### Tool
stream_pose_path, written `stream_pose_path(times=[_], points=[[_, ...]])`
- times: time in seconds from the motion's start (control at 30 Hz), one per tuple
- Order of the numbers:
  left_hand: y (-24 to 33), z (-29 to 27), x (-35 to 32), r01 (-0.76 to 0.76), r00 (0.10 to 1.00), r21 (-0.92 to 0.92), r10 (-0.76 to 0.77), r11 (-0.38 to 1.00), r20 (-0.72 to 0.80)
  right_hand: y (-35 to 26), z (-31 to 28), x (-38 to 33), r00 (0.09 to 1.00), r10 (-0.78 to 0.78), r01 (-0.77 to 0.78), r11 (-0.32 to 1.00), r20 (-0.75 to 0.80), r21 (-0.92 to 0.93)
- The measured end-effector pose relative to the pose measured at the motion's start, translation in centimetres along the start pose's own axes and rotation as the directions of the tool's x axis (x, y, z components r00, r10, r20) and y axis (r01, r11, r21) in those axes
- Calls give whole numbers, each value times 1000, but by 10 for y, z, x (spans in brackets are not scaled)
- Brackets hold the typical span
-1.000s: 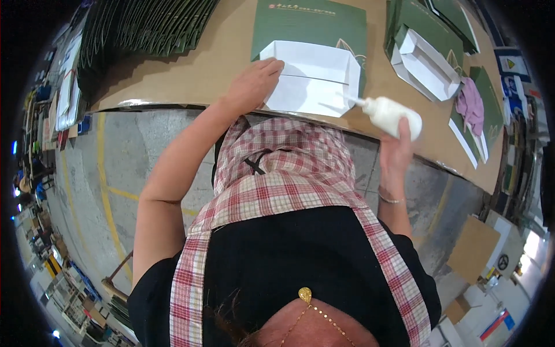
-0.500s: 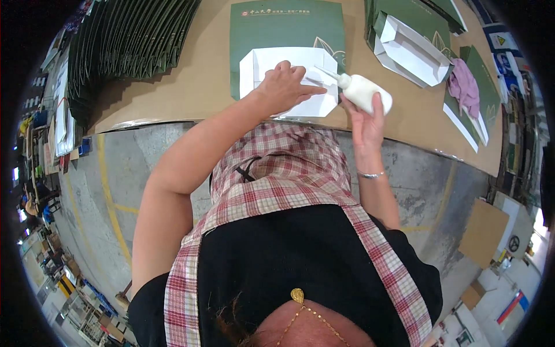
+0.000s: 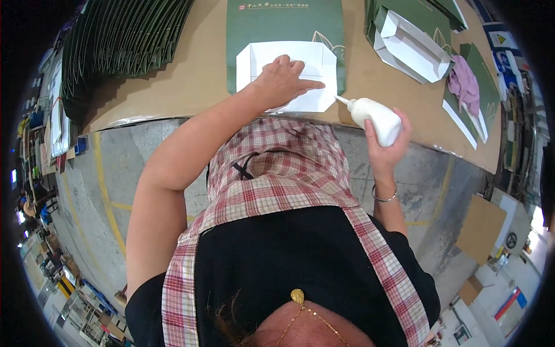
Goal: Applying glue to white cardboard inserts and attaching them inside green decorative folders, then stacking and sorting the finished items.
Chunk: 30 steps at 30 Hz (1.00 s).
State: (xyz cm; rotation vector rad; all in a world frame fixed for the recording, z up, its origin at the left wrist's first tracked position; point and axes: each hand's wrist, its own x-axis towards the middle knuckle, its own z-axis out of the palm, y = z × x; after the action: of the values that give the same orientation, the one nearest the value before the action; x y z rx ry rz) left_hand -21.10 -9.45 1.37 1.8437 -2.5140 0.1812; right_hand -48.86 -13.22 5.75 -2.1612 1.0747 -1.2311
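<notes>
A green paper bag (image 3: 283, 26) lies flat on the table in front of me, its white base panel (image 3: 319, 58) folded out toward me. My left hand (image 3: 283, 82) rests on that panel with its fingers apart, one stretched to the right. It holds nothing that I can see. In my right hand (image 3: 388, 144) is a white squeeze bottle (image 3: 376, 117), tilted so its thin nozzle points up and left. The nozzle tip is at the panel's lower right corner; whether it touches cannot be made out.
A row of standing green paper bags (image 3: 124, 40) fills the far left of the brown-topped table (image 3: 191, 75). To the right lie another bag with an opened white base (image 3: 413, 49), a pink cloth (image 3: 463, 81) and a further green bag (image 3: 481, 69). The table's front edge curves before me.
My right hand has drawn the bottle right and toward me, from over the panel to its near right corner. My left hand stays on the panel, which has shifted slightly.
</notes>
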Motion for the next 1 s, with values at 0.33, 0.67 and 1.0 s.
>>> stream_pose_path(times=[0.33, 0.67, 1.0], points=[[1, -2, 0, 14, 999, 0, -14, 1000, 33, -2, 3, -2, 995, -75, 76, 997, 59, -19], [-5, -3, 4, -6, 993, 18, 3, 1000, 122, -8, 0, -8, 995, -70, 73, 997, 66, -32], [-15, -11, 11, -50, 979, -29, 55, 998, 198, -16, 9, -13, 995, -53, 52, 998, 89, 24]])
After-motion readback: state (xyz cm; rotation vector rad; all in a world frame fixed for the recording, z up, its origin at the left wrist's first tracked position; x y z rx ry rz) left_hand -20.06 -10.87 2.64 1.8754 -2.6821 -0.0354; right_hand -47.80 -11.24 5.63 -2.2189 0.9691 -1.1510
